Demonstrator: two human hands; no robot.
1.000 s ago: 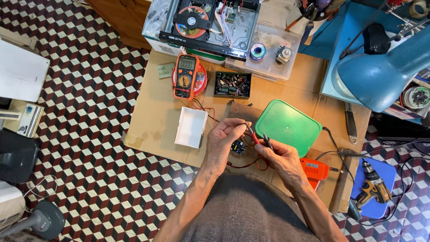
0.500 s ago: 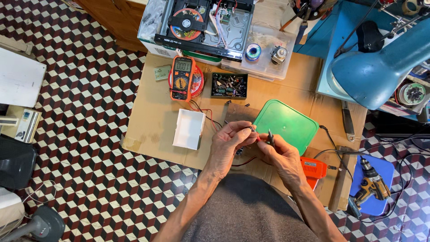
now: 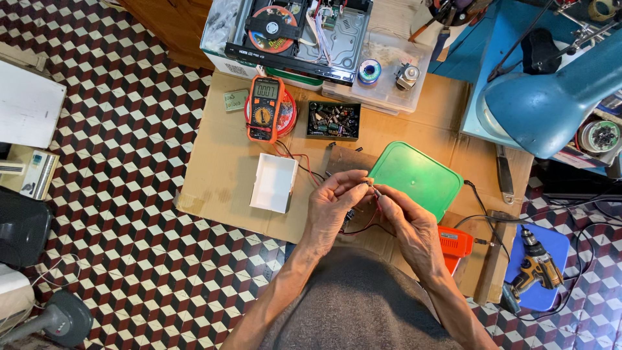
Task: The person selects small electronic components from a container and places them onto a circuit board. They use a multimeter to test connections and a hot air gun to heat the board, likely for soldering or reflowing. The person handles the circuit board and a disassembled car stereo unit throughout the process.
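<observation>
Checkered floor tiles lie under a flat brown cardboard sheet (image 3: 220, 175). Above it, the left hand (image 3: 334, 207) pinches a tiny light part (image 3: 369, 182); the right hand (image 3: 408, 223) grips a thin probe (image 3: 378, 192) touching it. Probably fragile; hold gently by the edges.

orange multimeter (image 3: 264, 108) on cardboard sheet (image 3: 214, 175), white open box (image 3: 274, 183), green square plastic lid (image 3: 415, 179), blue desk lamp (image 3: 551, 107), cordless drill (image 3: 534, 268)

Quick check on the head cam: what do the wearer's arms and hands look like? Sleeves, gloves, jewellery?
Both forearms are bare, with no sleeves in view. The left hand and right hand wear no gloves; no rings, watch or bands can be made out. The grey top covers the torso below them.
</observation>
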